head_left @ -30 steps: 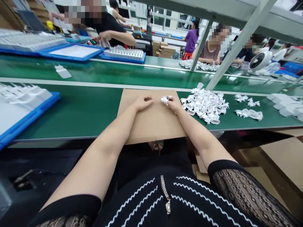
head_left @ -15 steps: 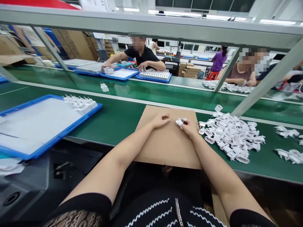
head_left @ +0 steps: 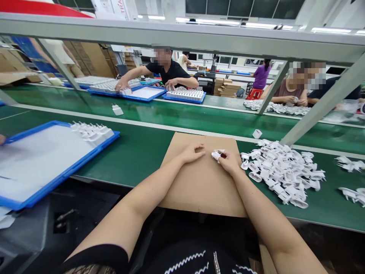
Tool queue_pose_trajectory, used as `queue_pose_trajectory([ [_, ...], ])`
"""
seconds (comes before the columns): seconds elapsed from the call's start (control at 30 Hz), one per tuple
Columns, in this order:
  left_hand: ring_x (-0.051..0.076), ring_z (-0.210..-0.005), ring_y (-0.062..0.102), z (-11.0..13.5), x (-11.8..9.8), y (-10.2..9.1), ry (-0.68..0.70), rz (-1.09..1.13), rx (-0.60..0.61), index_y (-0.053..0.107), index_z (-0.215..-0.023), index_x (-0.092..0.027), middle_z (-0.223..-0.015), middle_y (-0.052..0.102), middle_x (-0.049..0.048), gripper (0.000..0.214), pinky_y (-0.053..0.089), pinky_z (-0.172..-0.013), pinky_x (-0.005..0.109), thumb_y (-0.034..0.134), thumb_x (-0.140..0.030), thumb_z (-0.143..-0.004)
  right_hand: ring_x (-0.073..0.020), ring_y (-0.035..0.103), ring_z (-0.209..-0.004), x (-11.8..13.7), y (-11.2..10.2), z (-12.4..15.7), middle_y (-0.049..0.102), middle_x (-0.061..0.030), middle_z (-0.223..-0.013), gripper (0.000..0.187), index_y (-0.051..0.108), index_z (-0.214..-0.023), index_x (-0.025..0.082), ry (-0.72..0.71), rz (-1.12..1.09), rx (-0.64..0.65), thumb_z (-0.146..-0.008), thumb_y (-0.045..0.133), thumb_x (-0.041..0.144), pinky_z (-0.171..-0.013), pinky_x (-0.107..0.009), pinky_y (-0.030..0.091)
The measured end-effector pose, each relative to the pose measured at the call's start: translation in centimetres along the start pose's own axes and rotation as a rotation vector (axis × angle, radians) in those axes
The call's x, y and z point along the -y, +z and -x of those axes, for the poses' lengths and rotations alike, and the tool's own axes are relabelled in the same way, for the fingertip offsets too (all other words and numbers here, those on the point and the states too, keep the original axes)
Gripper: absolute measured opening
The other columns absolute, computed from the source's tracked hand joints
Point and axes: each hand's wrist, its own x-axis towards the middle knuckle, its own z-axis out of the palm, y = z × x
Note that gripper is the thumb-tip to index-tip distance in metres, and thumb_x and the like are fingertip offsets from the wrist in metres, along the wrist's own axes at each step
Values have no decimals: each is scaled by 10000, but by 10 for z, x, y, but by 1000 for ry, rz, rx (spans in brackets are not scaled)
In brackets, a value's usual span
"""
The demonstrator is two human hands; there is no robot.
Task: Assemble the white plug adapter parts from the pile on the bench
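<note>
My left hand [head_left: 194, 154] rests on a flat brown cardboard sheet [head_left: 199, 194], its fingers loosely curled around nothing. Close beside it, my right hand [head_left: 229, 163] pinches a small white plastic plug part [head_left: 216, 155] between fingers and thumb. Part of that piece is hidden by my fingers. To the right of this hand, a heap of similar white plastic parts [head_left: 282, 173] lies on the green workbench [head_left: 137, 152], its nearest pieces just past the cardboard's right edge.
A blue-framed tray [head_left: 37, 167] on the left holds white parts [head_left: 92, 133] at its far corner. Another hand [head_left: 1, 139] shows at the left edge. A grey metal shelf beam [head_left: 182, 38] crosses above. Beyond it, co-workers sit at another green bench.
The view has tilted up and swung, so the bench sits lower and more level. My hands stay on the cardboard, and my right hand keeps the white part. Another hand has appeared at the tray.
</note>
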Motion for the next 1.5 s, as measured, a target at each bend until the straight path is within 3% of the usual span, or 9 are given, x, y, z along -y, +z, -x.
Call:
queue_pose_trajectory([
  [0.2,313,-1449,497,1,-5,-3,-3,-18,16,742,-1238,-205,-1505,601,111,433,361,-1258,500,723,-440,-875,-158,596,-644,5,-5,4,728,-57,-826,481,791,-1108,176,-23,69,-16,-729,796,472,-611,-284,470],
  [0.43,305,-1458,484,4,-9,-5,-4,-35,20,736,-1254,-216,-1510,597,99,419,371,-1257,487,706,-430,-896,-188,629,-734,-1,-10,4,735,-92,-1027,488,790,-1115,189,-58,97,-83,-732,751,489,-709,-336,511],
  [0.77,291,-1470,474,2,-6,-4,-9,-119,51,697,-1326,-235,-1540,570,99,451,370,-1249,476,631,-448,-934,-189,620,-693,5,-11,9,731,-66,-902,480,791,-1112,194,-68,130,-19,-767,736,522,-701,-346,505],
  [0.97,325,-1612,190,-1,-15,2,-23,-279,102,488,-1558,-232,-1722,269,108,849,118,-1325,503,577,-742,-885,-247,679,-928,6,-6,11,745,-90,-1033,314,792,-1069,209,-213,194,6,-858,699,422,-861,-380,522],
  [1.13,332,-1615,170,1,-18,10,1,-366,173,382,-1615,-170,-1722,242,157,886,34,-1319,520,453,-736,-937,-226,651,-954,12,-1,22,725,-105,-1026,191,774,-1033,166,-328,384,51,-941,641,266,-885,-351,485],
  [1.3,312,-1617,170,-1,-14,8,-13,-564,246,333,-1630,-147,-1735,212,145,869,93,-1316,522,344,-709,-968,-188,592,-899,18,4,31,675,-66,-946,91,735,-951,153,-313,439,52,-927,649,172,-827,-304,439],
  [1.4,370,-1575,279,-12,-15,-1,-20,-560,289,449,-1552,-146,-1696,318,181,854,210,-1282,561,443,-714,-915,-197,571,-888,24,9,40,652,-71,-944,47,694,-910,145,-323,473,74,-905,649,133,-812,-311,427],
  [1.5,404,-1337,571,-44,-19,-10,-75,-400,228,671,-1242,-186,-1418,637,192,689,437,-1136,537,589,-731,-827,-219,564,-904,31,14,48,646,-84,-974,85,670,-905,153,-348,560,136,-883,617,91,-792,-324,423],
])
